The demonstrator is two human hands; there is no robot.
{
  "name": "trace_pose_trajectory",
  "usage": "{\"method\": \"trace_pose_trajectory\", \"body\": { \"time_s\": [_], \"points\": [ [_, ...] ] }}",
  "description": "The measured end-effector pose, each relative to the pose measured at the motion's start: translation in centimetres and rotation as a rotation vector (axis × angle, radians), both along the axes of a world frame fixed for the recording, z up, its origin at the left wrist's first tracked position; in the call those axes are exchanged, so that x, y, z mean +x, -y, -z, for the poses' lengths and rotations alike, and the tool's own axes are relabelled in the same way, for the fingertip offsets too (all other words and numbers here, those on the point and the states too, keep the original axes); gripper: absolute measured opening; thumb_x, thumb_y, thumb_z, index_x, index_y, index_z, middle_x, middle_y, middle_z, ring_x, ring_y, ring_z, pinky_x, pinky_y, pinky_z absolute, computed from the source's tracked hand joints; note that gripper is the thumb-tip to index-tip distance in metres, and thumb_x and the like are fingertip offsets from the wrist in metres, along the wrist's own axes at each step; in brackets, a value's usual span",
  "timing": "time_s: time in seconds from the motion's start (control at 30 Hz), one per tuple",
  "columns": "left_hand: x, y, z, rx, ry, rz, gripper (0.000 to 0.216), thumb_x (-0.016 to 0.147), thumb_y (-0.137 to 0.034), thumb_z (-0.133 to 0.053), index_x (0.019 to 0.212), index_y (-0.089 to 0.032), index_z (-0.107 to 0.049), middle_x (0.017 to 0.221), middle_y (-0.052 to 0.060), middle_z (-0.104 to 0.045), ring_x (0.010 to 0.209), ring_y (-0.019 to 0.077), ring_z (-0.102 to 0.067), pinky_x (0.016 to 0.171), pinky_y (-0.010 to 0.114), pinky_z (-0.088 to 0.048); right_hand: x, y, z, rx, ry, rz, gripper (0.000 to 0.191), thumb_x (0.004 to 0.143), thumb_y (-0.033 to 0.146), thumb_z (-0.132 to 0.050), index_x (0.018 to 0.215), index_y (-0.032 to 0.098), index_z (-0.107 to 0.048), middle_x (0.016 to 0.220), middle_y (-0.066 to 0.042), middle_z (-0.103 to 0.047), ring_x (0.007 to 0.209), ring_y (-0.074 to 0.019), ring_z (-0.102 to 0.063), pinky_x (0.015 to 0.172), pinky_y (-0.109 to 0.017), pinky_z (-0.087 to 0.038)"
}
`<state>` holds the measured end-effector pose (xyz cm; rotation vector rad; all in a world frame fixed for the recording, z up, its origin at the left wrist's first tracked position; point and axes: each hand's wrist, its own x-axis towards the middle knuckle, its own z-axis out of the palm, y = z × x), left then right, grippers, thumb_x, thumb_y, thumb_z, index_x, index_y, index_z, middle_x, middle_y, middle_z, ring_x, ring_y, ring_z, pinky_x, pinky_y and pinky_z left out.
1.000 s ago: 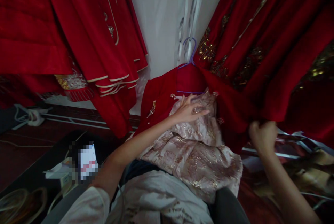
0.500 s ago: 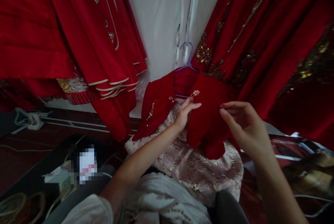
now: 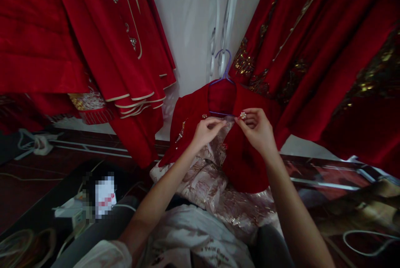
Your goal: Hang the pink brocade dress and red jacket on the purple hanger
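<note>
A red velvet jacket (image 3: 243, 159) hangs on a purple hanger (image 3: 222, 68) over a pale pink and gold brocade dress (image 3: 206, 184) that lies across my lap. My left hand (image 3: 206, 130) pinches the left front edge of the jacket near the collar. My right hand (image 3: 258, 128) pinches the right front edge, with a small pearl-and-gold button (image 3: 243, 115) at its fingertips. Both hands meet just below the hanger's bar, a few centimetres apart.
Red embroidered garments hang at the left (image 3: 93, 43) and at the right (image 3: 312, 51), with a white wall (image 3: 190, 22) between them. White cables (image 3: 34, 143) lie on the dark floor at the left. A small white box (image 3: 70, 211) sits at the lower left.
My right hand let go of the red cloth at the right, brought the jacket's right flap over the brocade dress, and now pinches it at the collar. My left hand closed on the other edge.
</note>
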<state>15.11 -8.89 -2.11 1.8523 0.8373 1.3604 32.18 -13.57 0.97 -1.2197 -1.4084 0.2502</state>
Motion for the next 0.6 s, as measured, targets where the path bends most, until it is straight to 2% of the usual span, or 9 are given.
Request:
{"method": "trace_pose_trajectory", "body": {
  "time_s": [0.07,0.13,0.2,0.27,0.4,0.5,0.6],
  "points": [
    [-0.8,-1.7,0.6,0.079,-0.028,-0.3,0.018,0.08,-0.032,-0.065,0.089,-0.017,-0.065,0.096,0.007,-0.066,0.09,0.0195,-0.061,0.085,0.035,-0.049,0.3,0.6,0.0,0.053,0.006,0.011,0.046,0.077,0.037,-0.068,0.116,0.024,-0.049,0.087,-0.002,-0.06,0.068,-0.0138,-0.059,0.059,-0.027,-0.052],
    [-1.0,-3.4,1.4,0.136,-0.085,-0.586,0.038,0.072,-0.032,-0.072,0.103,-0.015,-0.058,0.107,0.012,-0.059,0.103,0.0243,-0.056,0.093,0.041,-0.045,0.6,1.3,0.0,0.076,0.035,-0.01,0.046,0.08,0.034,-0.065,0.122,0.025,-0.048,0.091,-0.002,-0.059,0.07,-0.0128,-0.059,0.061,-0.026,-0.051],
    [-0.7,-4.8,2.0,0.166,-0.175,-0.741,0.06,0.066,-0.034,-0.076,0.115,-0.012,-0.049,0.117,0.017,-0.051,0.115,0.0297,-0.049,0.098,0.045,-0.041,1.0,1.6,0.2,0.072,0.07,-0.054,0.038,0.084,0.033,-0.06,0.12,0.025,-0.052,0.093,-0.003,-0.059,0.071,-0.0119,-0.058,0.063,-0.025,-0.051],
    [-0.2,-5.7,2.6,0.179,-0.274,-0.775,0.067,0.068,-0.035,-0.074,0.122,-0.011,-0.042,0.121,0.019,-0.047,0.118,0.0324,-0.047,0.098,0.045,-0.04,1.3,1.5,0.4,0.059,0.095,-0.088,0.033,0.086,0.032,-0.055,0.118,0.024,-0.057,0.094,-0.004,-0.06,0.071,-0.0115,-0.057,0.063,-0.025,-0.05],
    [-0.2,-6.2,3.5,0.187,-0.384,-0.712,0.05,0.083,-0.029,-0.056,0.126,-0.011,-0.037,0.119,0.019,-0.049,0.11,0.0306,-0.055,0.091,0.041,-0.045,1.6,0.9,1.1,0.033,0.078,-0.096,0.032,0.087,0.034,-0.054,0.116,0.023,-0.06,0.095,-0.005,-0.062,0.071,-0.0117,-0.057,0.063,-0.025,-0.049],
    [-1.2,-5.9,3.9,0.183,-0.38,-0.671,0.037,0.086,-0.021,-0.048,0.121,-0.014,-0.04,0.115,0.017,-0.054,0.105,0.0277,-0.058,0.089,0.039,-0.046,1.6,0.4,1.6,0.01,0.013,-0.132,0.033,0.085,0.036,-0.058,0.115,0.022,-0.059,0.093,-0.004,-0.063,0.071,-0.012,-0.059,0.063,-0.025,-0.05],
    [-2.1,-5.3,3.3,0.177,-0.361,-0.644,0.025,0.085,-0.018,-0.047,0.11,-0.015,-0.044,0.111,0.017,-0.057,0.103,0.0275,-0.059,0.088,0.038,-0.046,1.4,-0.1,2.0,0.008,-0.034,-0.157,0.034,0.083,0.04,-0.062,0.111,0.022,-0.058,0.094,-0.004,-0.063,0.075,-0.0131,-0.06,0.066,-0.026,-0.051]
  ]
}}
